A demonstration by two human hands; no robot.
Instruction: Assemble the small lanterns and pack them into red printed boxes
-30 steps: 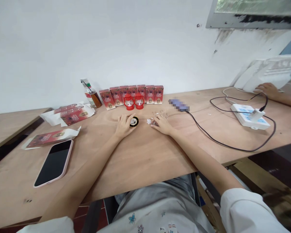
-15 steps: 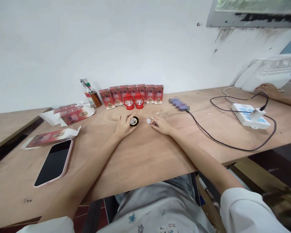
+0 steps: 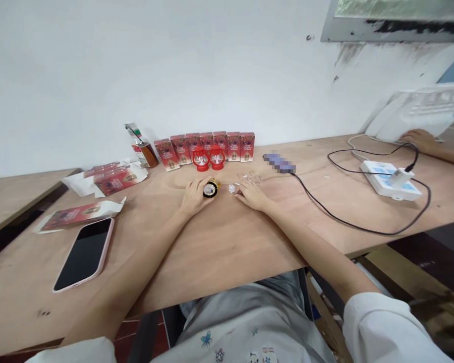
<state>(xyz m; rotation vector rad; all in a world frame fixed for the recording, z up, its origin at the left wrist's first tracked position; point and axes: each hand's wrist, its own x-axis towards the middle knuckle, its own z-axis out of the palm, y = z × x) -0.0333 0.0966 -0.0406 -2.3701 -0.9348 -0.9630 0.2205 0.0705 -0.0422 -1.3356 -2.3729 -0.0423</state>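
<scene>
My left hand (image 3: 194,196) is closed around a small gold-and-black lantern (image 3: 211,189), whose round black-ringed base faces me and whose gold edge shows at the upper right. Beside a little cluster of small white pieces (image 3: 232,188), my right hand (image 3: 251,194) rests on the table with its fingertips drawn together; whatever is in them is hidden. Just beyond that hand lie several thin metal wire pieces (image 3: 254,177). Two red mini lanterns (image 3: 201,159) stand upright behind, in front of a row of red printed boxes (image 3: 233,147).
To the left are a phone (image 3: 83,254), flattened red packaging (image 3: 73,216) and a container with brown contents (image 3: 149,155). A pixelated purple device (image 3: 279,163) has a black cable running to a white power strip (image 3: 389,181). Another person's hand (image 3: 419,139) is at the far right.
The lantern in my left hand has tilted, so its gold edge now shows and its base looks different. My right fingers have shifted slightly by the white pieces.
</scene>
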